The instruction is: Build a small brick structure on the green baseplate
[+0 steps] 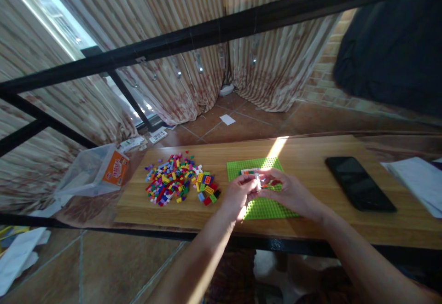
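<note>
Both hands meet above a green studded baseplate on the wooden table. Between them is a small white toy brick piece, brightly lit by the sun. My left hand pinches it from the left with closed fingers. My right hand grips its other side, thumb and fingertips closing on it. On the baseplate behind the fingers, a few orange and white bricks show in part; the hands hide the rest.
Left of the baseplate lies a pile of small coloured bricks, with larger bricks beside it. A clear plastic box with an orange label stands at the table's left end. To the right are a black phone and white papers.
</note>
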Demonstrator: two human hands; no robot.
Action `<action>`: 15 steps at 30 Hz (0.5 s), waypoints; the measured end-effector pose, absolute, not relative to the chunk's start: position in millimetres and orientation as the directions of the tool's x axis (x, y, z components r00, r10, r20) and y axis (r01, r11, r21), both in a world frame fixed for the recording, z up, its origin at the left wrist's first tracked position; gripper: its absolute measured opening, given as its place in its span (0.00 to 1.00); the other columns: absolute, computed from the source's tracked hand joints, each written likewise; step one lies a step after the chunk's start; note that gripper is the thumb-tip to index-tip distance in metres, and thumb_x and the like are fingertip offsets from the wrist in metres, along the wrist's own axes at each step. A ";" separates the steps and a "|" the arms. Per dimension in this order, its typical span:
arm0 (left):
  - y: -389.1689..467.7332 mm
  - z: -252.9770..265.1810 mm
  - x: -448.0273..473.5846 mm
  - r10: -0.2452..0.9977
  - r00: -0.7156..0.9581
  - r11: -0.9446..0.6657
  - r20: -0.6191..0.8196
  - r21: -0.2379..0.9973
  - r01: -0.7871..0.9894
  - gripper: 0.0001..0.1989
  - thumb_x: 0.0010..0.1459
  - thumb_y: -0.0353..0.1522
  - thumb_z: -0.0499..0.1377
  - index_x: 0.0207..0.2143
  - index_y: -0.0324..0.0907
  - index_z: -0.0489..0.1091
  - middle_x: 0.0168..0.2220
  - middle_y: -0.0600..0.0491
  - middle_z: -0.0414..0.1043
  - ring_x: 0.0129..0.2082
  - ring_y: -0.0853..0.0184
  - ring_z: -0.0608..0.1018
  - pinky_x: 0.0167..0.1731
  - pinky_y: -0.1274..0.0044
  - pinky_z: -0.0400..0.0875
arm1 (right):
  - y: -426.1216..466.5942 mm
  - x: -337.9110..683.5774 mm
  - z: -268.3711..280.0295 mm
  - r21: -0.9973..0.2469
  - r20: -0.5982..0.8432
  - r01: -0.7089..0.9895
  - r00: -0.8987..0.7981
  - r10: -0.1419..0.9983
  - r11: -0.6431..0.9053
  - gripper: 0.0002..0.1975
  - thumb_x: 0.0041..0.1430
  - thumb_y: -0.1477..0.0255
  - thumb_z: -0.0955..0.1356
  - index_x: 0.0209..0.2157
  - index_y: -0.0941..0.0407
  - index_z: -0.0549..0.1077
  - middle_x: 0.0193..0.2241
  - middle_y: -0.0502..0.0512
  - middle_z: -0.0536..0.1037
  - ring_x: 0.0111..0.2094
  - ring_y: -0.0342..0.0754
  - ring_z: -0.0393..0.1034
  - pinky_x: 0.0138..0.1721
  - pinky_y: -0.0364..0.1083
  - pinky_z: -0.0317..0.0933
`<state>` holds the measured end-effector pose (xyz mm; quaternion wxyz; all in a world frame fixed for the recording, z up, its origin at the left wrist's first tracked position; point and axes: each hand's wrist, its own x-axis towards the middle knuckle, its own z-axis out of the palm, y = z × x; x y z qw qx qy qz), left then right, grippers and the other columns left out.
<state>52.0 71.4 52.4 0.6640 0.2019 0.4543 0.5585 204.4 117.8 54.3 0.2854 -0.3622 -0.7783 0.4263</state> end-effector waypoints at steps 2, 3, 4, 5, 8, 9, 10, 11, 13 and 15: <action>72.4 51.5 53.9 0.927 -0.040 0.298 -0.373 0.796 -0.527 0.11 0.46 0.32 0.66 0.32 0.38 0.70 0.29 0.53 0.72 0.27 0.73 0.74 0.32 0.79 0.69 | 123.0 208.2 52.2 -0.853 0.149 0.332 -0.585 0.797 0.402 0.22 0.54 0.60 0.69 0.50 0.51 0.71 0.42 0.56 0.78 0.38 0.50 0.73 0.40 0.52 0.68; 72.9 49.9 54.0 0.928 -0.057 0.294 -0.368 0.817 -0.495 0.11 0.48 0.33 0.65 0.32 0.38 0.69 0.30 0.52 0.73 0.28 0.72 0.74 0.32 0.78 0.70 | 126.5 210.7 49.6 -0.835 0.163 0.352 -0.576 0.801 0.422 0.22 0.53 0.59 0.69 0.49 0.51 0.71 0.41 0.56 0.78 0.38 0.50 0.72 0.39 0.51 0.68; 73.3 47.4 53.2 0.930 -0.086 0.284 -0.358 0.847 -0.449 0.10 0.49 0.33 0.64 0.33 0.38 0.69 0.30 0.52 0.73 0.27 0.72 0.75 0.31 0.78 0.70 | 130.8 213.5 46.0 -0.811 0.177 0.384 -0.558 0.811 0.441 0.22 0.53 0.59 0.69 0.48 0.52 0.72 0.41 0.56 0.77 0.38 0.50 0.72 0.39 0.51 0.68; 73.6 44.3 51.5 0.932 -0.129 0.266 -0.338 0.882 -0.390 0.09 0.51 0.33 0.62 0.34 0.38 0.69 0.31 0.51 0.74 0.27 0.72 0.75 0.30 0.78 0.70 | 135.5 216.3 41.8 -0.783 0.188 0.424 -0.536 0.823 0.455 0.21 0.52 0.59 0.70 0.47 0.52 0.72 0.40 0.56 0.77 0.38 0.51 0.71 0.38 0.51 0.68; 72.5 32.5 41.3 0.933 -0.293 0.179 -0.208 0.976 -0.124 0.06 0.54 0.31 0.58 0.36 0.39 0.69 0.33 0.51 0.74 0.27 0.72 0.74 0.31 0.78 0.70 | 149.7 222.9 28.5 -0.718 0.192 0.530 -0.472 0.861 0.450 0.21 0.51 0.59 0.70 0.45 0.53 0.73 0.38 0.56 0.76 0.36 0.51 0.71 0.36 0.51 0.67; 71.3 28.8 37.1 0.931 -0.334 0.156 -0.149 0.988 -0.006 0.07 0.55 0.30 0.58 0.37 0.39 0.70 0.34 0.51 0.74 0.28 0.71 0.74 0.32 0.77 0.70 | 153.5 223.9 25.0 -0.708 0.183 0.547 -0.468 0.865 0.446 0.21 0.51 0.59 0.70 0.45 0.53 0.74 0.38 0.56 0.76 0.35 0.51 0.71 0.36 0.51 0.67; 69.8 25.8 33.2 0.927 -0.362 0.145 -0.095 0.983 0.114 0.08 0.55 0.30 0.58 0.38 0.40 0.70 0.35 0.51 0.74 0.29 0.71 0.74 0.33 0.77 0.70 | 156.5 224.3 22.3 -0.701 0.173 0.558 -0.472 0.864 0.445 0.21 0.50 0.60 0.70 0.45 0.53 0.74 0.38 0.56 0.75 0.35 0.51 0.72 0.36 0.51 0.67; 68.1 23.8 29.8 0.926 -0.374 0.144 -0.051 0.964 0.223 0.10 0.55 0.30 0.57 0.41 0.41 0.70 0.36 0.51 0.74 0.30 0.70 0.74 0.34 0.76 0.70 | 158.6 224.1 20.4 -0.694 0.165 0.565 -0.478 0.862 0.446 0.21 0.50 0.60 0.70 0.46 0.53 0.74 0.38 0.56 0.75 0.35 0.50 0.72 0.36 0.51 0.67; 65.3 22.9 25.5 0.935 -0.356 0.138 0.012 0.908 0.395 0.14 0.56 0.30 0.57 0.46 0.43 0.68 0.39 0.50 0.74 0.34 0.67 0.75 0.37 0.74 0.71 | 160.9 222.7 18.9 -0.677 0.152 0.579 -0.495 0.856 0.455 0.22 0.50 0.61 0.71 0.47 0.52 0.74 0.38 0.55 0.75 0.35 0.50 0.72 0.37 0.50 0.67; 64.4 25.7 24.5 0.952 -0.297 0.096 0.070 0.855 0.510 0.17 0.56 0.30 0.56 0.49 0.43 0.67 0.44 0.48 0.72 0.42 0.64 0.75 0.44 0.71 0.70 | 162.0 221.2 19.0 -0.656 0.136 0.598 -0.506 0.852 0.460 0.23 0.50 0.61 0.71 0.48 0.52 0.74 0.37 0.54 0.75 0.36 0.50 0.72 0.37 0.50 0.67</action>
